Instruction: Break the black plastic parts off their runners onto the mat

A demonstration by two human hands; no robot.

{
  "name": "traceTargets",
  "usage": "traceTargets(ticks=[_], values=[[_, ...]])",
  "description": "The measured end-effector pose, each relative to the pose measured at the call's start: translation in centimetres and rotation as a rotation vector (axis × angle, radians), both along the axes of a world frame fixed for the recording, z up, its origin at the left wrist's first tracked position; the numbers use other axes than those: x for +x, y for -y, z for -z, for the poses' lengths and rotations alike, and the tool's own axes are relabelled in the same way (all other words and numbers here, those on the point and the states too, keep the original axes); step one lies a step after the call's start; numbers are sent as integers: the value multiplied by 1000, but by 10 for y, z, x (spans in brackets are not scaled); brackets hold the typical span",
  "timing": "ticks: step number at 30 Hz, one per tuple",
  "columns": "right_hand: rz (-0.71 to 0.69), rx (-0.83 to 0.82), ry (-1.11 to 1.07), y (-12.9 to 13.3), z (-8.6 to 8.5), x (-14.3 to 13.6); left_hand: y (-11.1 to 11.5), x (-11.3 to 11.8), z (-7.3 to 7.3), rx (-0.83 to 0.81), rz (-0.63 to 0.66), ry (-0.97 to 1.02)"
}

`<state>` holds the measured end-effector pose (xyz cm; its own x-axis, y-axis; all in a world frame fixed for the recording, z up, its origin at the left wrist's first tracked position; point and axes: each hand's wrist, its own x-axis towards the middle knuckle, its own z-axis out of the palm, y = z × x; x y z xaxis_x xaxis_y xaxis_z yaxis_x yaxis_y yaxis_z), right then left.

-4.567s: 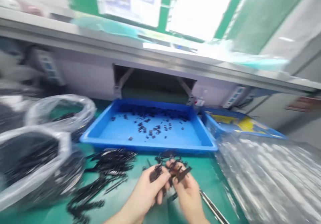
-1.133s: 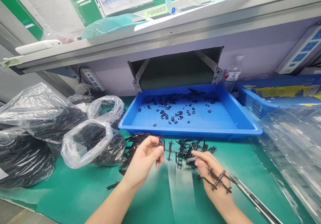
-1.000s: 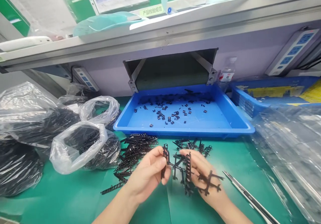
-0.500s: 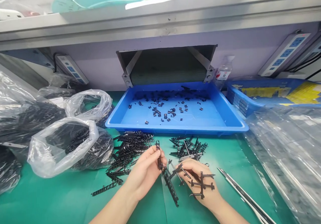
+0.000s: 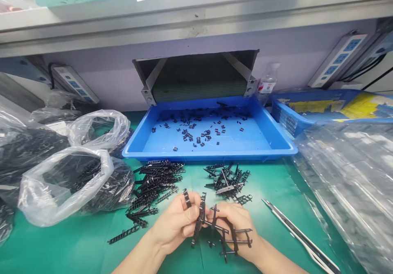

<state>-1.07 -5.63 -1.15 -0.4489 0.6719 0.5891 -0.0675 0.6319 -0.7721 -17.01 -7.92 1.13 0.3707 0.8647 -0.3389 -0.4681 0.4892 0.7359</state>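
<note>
My left hand [image 5: 174, 221] is closed on black slotted plastic strips, one standing up between the fingers and another hanging below the thumb. My right hand [image 5: 241, 218] pinches a black branched plastic piece [image 5: 225, 230] with thin crossbars, which spreads over the palm side and wrist. The two hands nearly meet, and the strip [image 5: 201, 210] touches or overlaps the branched piece; I cannot tell whether they are joined. Left of my hands lies a pile of black strips [image 5: 158, 180]. Beyond my right hand lies a smaller heap of black pieces [image 5: 229, 178] with a metal tool [image 5: 225, 189] on it.
A blue tray [image 5: 211, 156] holding several small black parts stands behind the piles. Open plastic bags of black parts [image 5: 106, 188] sit at left. Long tweezers [image 5: 299, 235] lie at right, beside clear plastic trays [image 5: 353, 176]. A bottle [image 5: 267, 84] and blue basket [image 5: 284, 116] stand behind.
My hands have come closer together. The strip in my left hand has swung from slanting down-right to nearly upright, and the branched piece has turned. The whole view has shifted slightly.
</note>
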Motion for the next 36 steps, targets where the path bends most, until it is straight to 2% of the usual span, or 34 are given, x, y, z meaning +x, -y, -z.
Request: traceTargets(ticks=[2,4,6,8,10,12,14,16,18,19,21,23,24,25,27,30,33,36], values=[[-15,-7,16,2,6,1,-2,0,-1,38,-53,-20],[22,-41,-38,3,9,3,-7,0,-3,77,-171,-26],[115,-75,-112,1,7,6,-12,2,-6,112,-237,-13],[232,-73,-210,-3,1,10,-17,7,-9,165,-210,-130],[308,-42,-340,-10,-5,13,-22,16,-10,288,-141,-489],[348,-44,-439,-17,-8,17,-29,27,-10,512,-62,-949],[393,-101,-456,-21,-8,20,-35,36,-7,761,48,-1323],[427,-141,-454,-23,-5,22,-41,42,-4,949,148,-1579],[437,-135,-471,-23,-4,23,-44,43,-4,1107,155,-1731],[445,-124,-483,-23,-4,23,-43,42,-5,1198,93,-1756],[482,-150,-517,-24,-5,25,-40,37,-12,1340,-112,-1688],[529,-240,-562,-27,-8,27,-36,31,-23,1327,-292,-1499],[553,-290,-580,-29,-9,28,-34,28,-28,1267,-332,-1398],[578,-334,-587,-30,-9,29,-32,26,-32,1198,-325,-1319],[625,-371,-550,-32,-10,31,-30,22,-39,1120,-213,-1240],[693,-364,-396,-31,-10,31,-29,17,-43,1140,-55,-1235],[719,-354,-246,-30,-9,30,-27,12,-46,1088,-31,-1203],[640,-362,-131,-30,-9,27,-28,7,-49,972,-22,-1147]])
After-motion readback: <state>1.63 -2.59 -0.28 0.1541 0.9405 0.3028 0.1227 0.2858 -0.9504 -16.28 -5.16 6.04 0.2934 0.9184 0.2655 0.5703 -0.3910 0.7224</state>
